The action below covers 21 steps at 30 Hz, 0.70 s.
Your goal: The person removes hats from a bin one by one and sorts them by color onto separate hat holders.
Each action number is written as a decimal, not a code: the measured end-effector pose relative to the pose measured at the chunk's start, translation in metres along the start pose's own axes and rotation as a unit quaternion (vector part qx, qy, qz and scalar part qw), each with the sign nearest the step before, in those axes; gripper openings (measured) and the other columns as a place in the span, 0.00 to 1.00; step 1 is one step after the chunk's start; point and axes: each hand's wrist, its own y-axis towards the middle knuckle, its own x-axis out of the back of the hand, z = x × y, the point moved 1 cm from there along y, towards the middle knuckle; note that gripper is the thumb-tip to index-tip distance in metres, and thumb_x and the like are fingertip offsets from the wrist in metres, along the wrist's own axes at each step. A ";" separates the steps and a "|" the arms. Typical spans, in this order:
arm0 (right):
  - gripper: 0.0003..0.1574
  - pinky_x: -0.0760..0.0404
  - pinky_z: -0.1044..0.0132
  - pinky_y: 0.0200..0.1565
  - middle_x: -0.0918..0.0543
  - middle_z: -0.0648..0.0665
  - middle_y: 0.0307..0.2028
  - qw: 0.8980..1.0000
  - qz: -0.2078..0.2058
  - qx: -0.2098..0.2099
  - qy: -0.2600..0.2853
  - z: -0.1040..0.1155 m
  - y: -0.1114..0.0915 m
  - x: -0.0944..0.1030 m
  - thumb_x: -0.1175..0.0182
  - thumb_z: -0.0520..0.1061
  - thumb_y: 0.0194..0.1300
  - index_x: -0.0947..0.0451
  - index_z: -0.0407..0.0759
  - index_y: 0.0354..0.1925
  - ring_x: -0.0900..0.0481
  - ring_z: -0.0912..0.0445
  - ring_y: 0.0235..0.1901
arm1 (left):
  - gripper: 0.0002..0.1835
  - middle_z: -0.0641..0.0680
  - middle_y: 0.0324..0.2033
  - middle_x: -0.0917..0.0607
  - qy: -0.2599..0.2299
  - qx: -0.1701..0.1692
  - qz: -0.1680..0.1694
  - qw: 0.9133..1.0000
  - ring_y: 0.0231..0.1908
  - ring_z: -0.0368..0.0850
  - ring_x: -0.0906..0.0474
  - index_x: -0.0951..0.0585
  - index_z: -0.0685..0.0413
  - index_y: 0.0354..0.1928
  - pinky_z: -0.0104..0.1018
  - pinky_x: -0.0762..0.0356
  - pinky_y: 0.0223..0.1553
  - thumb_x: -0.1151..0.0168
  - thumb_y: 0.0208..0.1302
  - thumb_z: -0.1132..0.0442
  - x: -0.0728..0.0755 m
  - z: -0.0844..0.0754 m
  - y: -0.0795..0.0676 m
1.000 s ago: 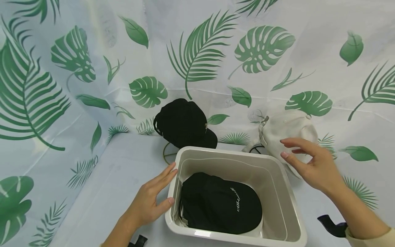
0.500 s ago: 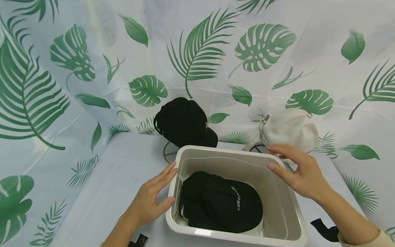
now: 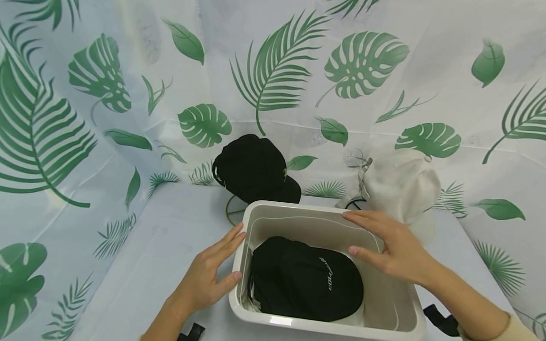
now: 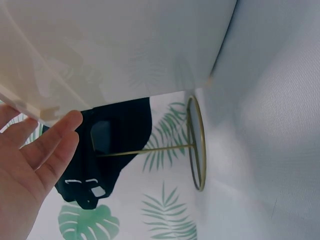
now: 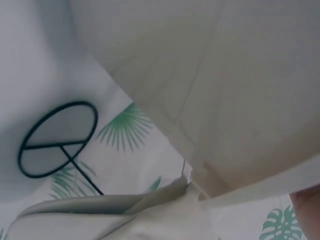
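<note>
A cream plastic bin (image 3: 315, 208) stands on the table, with a black cap (image 3: 298, 279) lying inside; white lettering marks its brim. My left hand (image 3: 209, 274) rests straight fingers on the bin's left rim, thumb lower down on the same side. Over the bin's right part is my right hand (image 3: 396, 246), fingers extended at the far rim and thumb above the inside, holding nothing. In the left wrist view the left hand (image 4: 30, 165) shows against the bin's outer wall (image 4: 125, 50). Only a sliver of the right hand (image 5: 307, 210) shows in its wrist view.
Behind the bin, a second black cap (image 3: 251, 170) hangs on a gold wire stand (image 4: 165, 148). At the back right is a white cap (image 3: 396, 180) on a black wire stand (image 5: 52, 145). Leaf-print sheeting (image 3: 294, 128) rises behind the table.
My right hand has moved left from in front of the white cap to over the bin's right side. My left hand has stayed on the rim.
</note>
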 end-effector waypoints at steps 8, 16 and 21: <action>0.43 0.36 0.70 0.58 0.26 0.52 0.59 0.999 0.037 0.003 0.010 0.008 0.003 -0.012 0.29 0.53 0.51 0.31 0.55 0.64 0.29 0.56 0.58 | 0.35 0.56 0.70 0.40 -0.005 -0.006 -0.003 1.000 0.66 0.48 0.39 0.37 0.55 0.69 0.38 0.37 0.63 0.46 0.57 0.58 0.000 0.000 0.001; 0.42 0.28 0.57 0.55 0.28 0.56 0.60 0.997 0.073 0.018 0.006 0.015 0.006 -0.029 0.32 0.60 0.53 0.32 0.57 0.65 0.29 0.57 0.59 | 0.35 0.56 0.70 0.40 -0.005 -0.010 -0.005 1.000 0.66 0.49 0.38 0.37 0.55 0.69 0.37 0.37 0.63 0.46 0.57 0.58 0.000 0.000 0.000; 0.39 0.24 0.55 0.52 0.28 0.57 0.59 0.995 0.085 0.044 0.026 0.021 0.008 -0.036 0.34 0.61 0.55 0.31 0.57 0.64 0.27 0.58 0.57 | 0.35 0.56 0.70 0.40 -0.003 -0.009 -0.005 1.000 0.66 0.49 0.38 0.36 0.55 0.69 0.39 0.36 0.62 0.46 0.57 0.58 0.000 0.000 0.000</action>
